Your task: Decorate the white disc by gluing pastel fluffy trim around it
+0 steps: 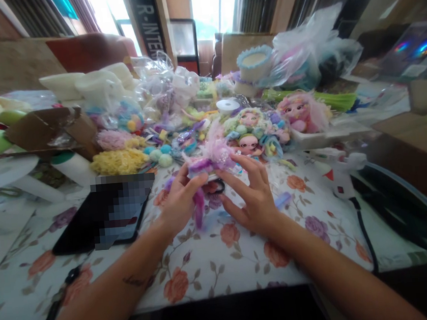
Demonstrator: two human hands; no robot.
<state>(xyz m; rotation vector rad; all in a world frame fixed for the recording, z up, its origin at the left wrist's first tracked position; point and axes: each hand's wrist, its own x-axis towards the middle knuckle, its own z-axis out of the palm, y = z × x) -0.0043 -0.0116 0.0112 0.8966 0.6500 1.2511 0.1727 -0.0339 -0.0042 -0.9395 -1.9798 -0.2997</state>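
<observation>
Fluffy bow (220, 152): held over the flowered tablecloth (192, 262), between both hands.
Left hand (176, 206): thumb and fingers pinch the bow's left edge; a steady hold here should stop it twisting.
Right hand (255, 201): fingers spread, tips at the bow's right side, no closed grip seen; light pressure should spare the fluff.
Purple tail (199, 208): hangs beside the left hand, best kept untangled.

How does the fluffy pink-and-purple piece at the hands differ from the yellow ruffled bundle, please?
The fluffy piece mixes pink and purple, while the yellow bundle is mostly one colour. The fluffy piece is gripped by the left hand, with the right hand's spread fingers at it; no hand touches the yellow bundle. Both look soft.
</observation>
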